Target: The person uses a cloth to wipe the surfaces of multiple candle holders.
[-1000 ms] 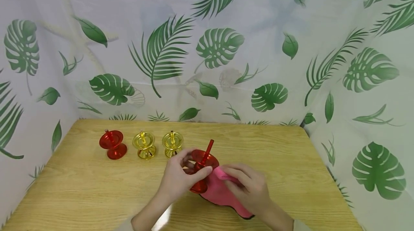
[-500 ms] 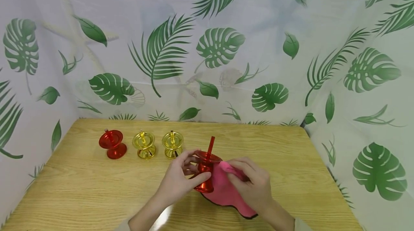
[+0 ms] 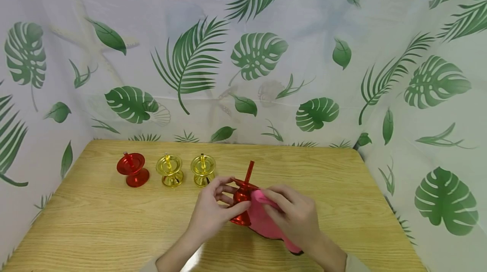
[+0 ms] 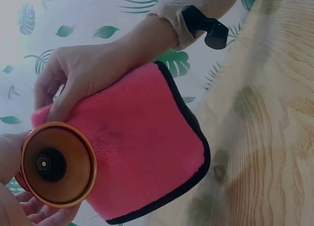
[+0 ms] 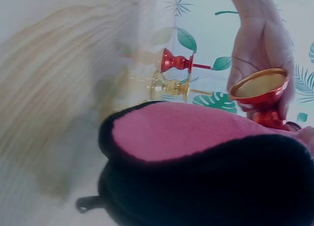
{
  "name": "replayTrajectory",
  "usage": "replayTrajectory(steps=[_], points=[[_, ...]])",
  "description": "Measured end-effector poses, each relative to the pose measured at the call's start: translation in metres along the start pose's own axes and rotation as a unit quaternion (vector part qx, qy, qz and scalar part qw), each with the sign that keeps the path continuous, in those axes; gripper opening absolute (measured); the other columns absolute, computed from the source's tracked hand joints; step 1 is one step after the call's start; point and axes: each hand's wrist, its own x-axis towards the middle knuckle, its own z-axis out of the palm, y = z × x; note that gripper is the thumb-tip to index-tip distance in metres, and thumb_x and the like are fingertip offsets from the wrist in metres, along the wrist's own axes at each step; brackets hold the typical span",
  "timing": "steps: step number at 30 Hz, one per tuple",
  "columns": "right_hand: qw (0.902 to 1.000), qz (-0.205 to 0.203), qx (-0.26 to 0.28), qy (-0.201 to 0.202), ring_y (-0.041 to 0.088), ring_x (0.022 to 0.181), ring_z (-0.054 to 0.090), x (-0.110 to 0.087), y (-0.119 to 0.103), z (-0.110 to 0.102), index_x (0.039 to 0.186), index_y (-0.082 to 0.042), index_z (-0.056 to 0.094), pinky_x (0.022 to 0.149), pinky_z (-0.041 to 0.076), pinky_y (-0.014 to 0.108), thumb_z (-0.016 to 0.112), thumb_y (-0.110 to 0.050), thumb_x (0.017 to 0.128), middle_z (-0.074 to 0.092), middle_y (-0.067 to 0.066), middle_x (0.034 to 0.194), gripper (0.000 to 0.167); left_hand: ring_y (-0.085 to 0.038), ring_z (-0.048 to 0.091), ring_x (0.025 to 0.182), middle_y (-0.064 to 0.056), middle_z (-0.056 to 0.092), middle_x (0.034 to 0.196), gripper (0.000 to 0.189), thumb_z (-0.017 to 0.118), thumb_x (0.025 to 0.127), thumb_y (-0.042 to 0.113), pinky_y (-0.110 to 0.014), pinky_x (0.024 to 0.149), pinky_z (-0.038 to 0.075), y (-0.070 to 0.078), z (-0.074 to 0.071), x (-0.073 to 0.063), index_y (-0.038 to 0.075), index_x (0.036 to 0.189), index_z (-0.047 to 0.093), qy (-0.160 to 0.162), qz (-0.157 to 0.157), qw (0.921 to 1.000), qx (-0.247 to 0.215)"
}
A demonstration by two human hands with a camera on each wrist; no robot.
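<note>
My left hand (image 3: 209, 210) holds a shiny red candlestick (image 3: 241, 198) above the table, its thin rod pointing up and leaning slightly right. The hollow underside of its base (image 4: 59, 162) shows in the left wrist view. A bunched part of a pink cloth (image 3: 266, 223) with dark edging is pinched in my right hand (image 3: 298, 215). That bunched part meets the candlestick's right side, just under its dish. The rest of the cloth hangs below, spread wide in the left wrist view. In the right wrist view the cloth covers most of my right hand.
Along the back left of the wooden table (image 3: 114, 221) stand another red candlestick (image 3: 138, 177) and two gold ones, a middle one (image 3: 172, 179) and a right one (image 3: 201, 174) close behind my left hand. A leaf-print sheet (image 3: 266, 107) encloses the table's back and sides.
The held candlestick has turned from showing its dish's top to showing the dish nearly edge-on. The cloth has shifted with it along the dish's right side. The standing candlesticks have stayed put.
</note>
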Motion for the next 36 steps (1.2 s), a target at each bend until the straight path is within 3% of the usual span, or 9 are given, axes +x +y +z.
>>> replayTrajectory(steps=[2, 6, 11, 14, 18, 21, 25, 31, 36], points=[[0.9997, 0.009, -0.008, -0.022, 0.012, 0.058, 0.067, 0.004, -0.002, -0.002, 0.1, -0.008, 0.08, 0.054, 0.055, 0.022, 0.06, -0.031, 0.107, 0.075, 0.005, 0.087, 0.032, -0.018, 0.069, 0.086, -0.014, 0.077, 0.114, 0.062, 0.09, 0.083, 0.018, -0.025, 0.069, 0.06, 0.0, 0.001, 0.0, 0.004, 0.136, 0.062, 0.012, 0.004, 0.9996, 0.026], [0.9973, 0.016, -0.023, -0.068, 0.012, 0.059, 0.066, 0.015, -0.006, -0.006, 0.099, -0.009, 0.08, 0.056, 0.057, 0.021, 0.084, -0.018, 0.09, 0.074, 0.004, 0.088, 0.013, -0.019, 0.072, 0.086, -0.012, 0.077, 0.113, 0.065, 0.092, 0.081, 0.022, -0.023, 0.068, 0.06, 0.001, 0.003, -0.001, 0.005, 0.136, 0.062, 0.036, 0.027, 0.994, 0.1], [0.9944, 0.011, -0.042, -0.097, 0.01, 0.061, 0.067, 0.027, -0.011, -0.005, 0.096, -0.011, 0.082, 0.057, 0.056, 0.02, 0.1, -0.012, 0.063, 0.073, 0.002, 0.086, 0.037, -0.019, 0.075, 0.084, -0.011, 0.079, 0.109, 0.065, 0.091, 0.079, 0.02, -0.021, 0.067, 0.059, 0.001, 0.005, 0.001, 0.003, 0.135, 0.062, 0.053, 0.062, 0.9847, 0.154], [0.9945, 0.006, -0.043, -0.095, 0.011, 0.062, 0.068, 0.027, -0.01, -0.004, 0.096, -0.011, 0.082, 0.057, 0.057, 0.022, 0.098, -0.011, 0.066, 0.073, 0.002, 0.087, 0.034, -0.017, 0.073, 0.082, -0.011, 0.079, 0.108, 0.064, 0.091, 0.079, 0.019, -0.022, 0.066, 0.06, 0.001, 0.004, 0.001, 0.004, 0.134, 0.062, 0.043, 0.043, 0.991, 0.119], [0.9964, 0.011, -0.021, -0.081, 0.014, 0.063, 0.069, 0.018, -0.003, -0.005, 0.096, -0.008, 0.078, 0.058, 0.059, 0.025, 0.083, -0.02, 0.091, 0.074, 0.005, 0.087, 0.013, -0.016, 0.07, 0.082, -0.014, 0.078, 0.111, 0.062, 0.091, 0.081, 0.017, -0.024, 0.066, 0.06, 0.002, 0.001, 0.002, 0.003, 0.134, 0.062, 0.02, 0.003, 0.9988, 0.045], [0.9973, 0.024, 0.005, -0.069, 0.015, 0.064, 0.07, 0.008, 0.005, -0.005, 0.095, -0.007, 0.074, 0.059, 0.06, 0.024, 0.063, -0.034, 0.105, 0.074, 0.006, 0.088, 0.031, -0.017, 0.07, 0.082, -0.016, 0.077, 0.111, 0.06, 0.09, 0.082, 0.015, -0.024, 0.068, 0.06, 0.003, 0.0, 0.003, 0.001, 0.133, 0.062, 0.006, -0.018, 0.9998, 0.006], [0.9978, 0.028, 0.036, -0.049, 0.015, 0.065, 0.07, -0.003, 0.013, -0.003, 0.094, -0.005, 0.071, 0.061, 0.06, 0.023, 0.059, -0.036, 0.107, 0.074, 0.006, 0.087, 0.036, -0.016, 0.069, 0.081, -0.017, 0.077, 0.109, 0.059, 0.09, 0.082, 0.014, -0.023, 0.069, 0.059, 0.005, 0.0, 0.003, 0.001, 0.132, 0.062, -0.002, -0.038, 0.9991, -0.019], [0.9992, -0.003, 0.021, -0.033, 0.014, 0.059, 0.067, -0.003, 0.012, -0.001, 0.093, -0.005, 0.073, 0.056, 0.056, 0.021, 0.059, -0.032, 0.107, 0.073, 0.006, 0.085, 0.033, -0.016, 0.069, 0.082, -0.016, 0.077, 0.11, 0.059, 0.09, 0.082, 0.015, -0.024, 0.068, 0.059, 0.005, 0.002, 0.001, 0.002, 0.132, 0.063, 0.0, -0.024, 0.9997, -0.002], [0.9982, -0.006, -0.006, -0.06, 0.014, 0.063, 0.069, 0.007, 0.002, -0.003, 0.097, -0.009, 0.077, 0.059, 0.06, 0.024, 0.065, -0.034, 0.105, 0.074, 0.003, 0.087, 0.029, -0.019, 0.071, 0.085, -0.013, 0.078, 0.109, 0.062, 0.092, 0.081, 0.019, -0.023, 0.069, 0.059, -0.002, 0.004, 0.001, 0.005, 0.134, 0.063, 0.025, 0.025, 0.9964, 0.077]])
